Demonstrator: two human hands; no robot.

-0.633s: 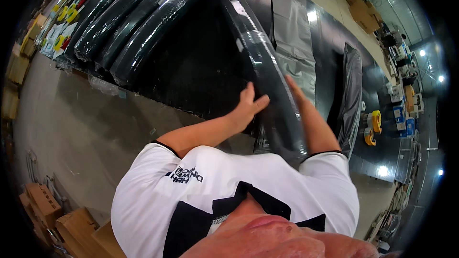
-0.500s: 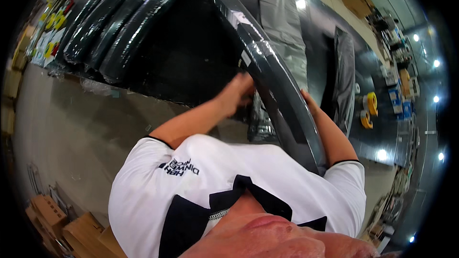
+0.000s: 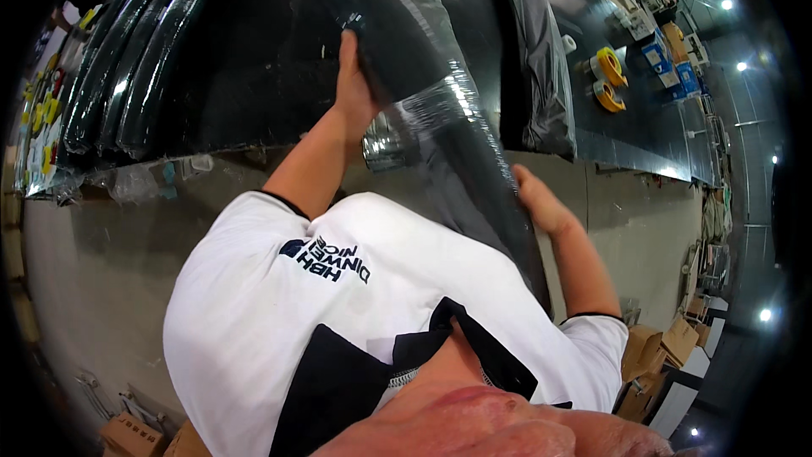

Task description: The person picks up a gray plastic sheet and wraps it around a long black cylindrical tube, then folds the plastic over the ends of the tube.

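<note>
Item: long black curved panel [image 3: 440,118], glossy, film-wrapped, slanting across my chest above the dark worktable [image 3: 279,76]. My left hand [image 3: 355,89] clasps its upper edge; right hand [image 3: 537,203] grips lower. Yellow tape rolls [image 3: 607,80] rest beyond.

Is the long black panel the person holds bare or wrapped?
Wrapped: glossy, wrinkled clear film covers the long black panel, gripped by the left hand and the right hand.
</note>
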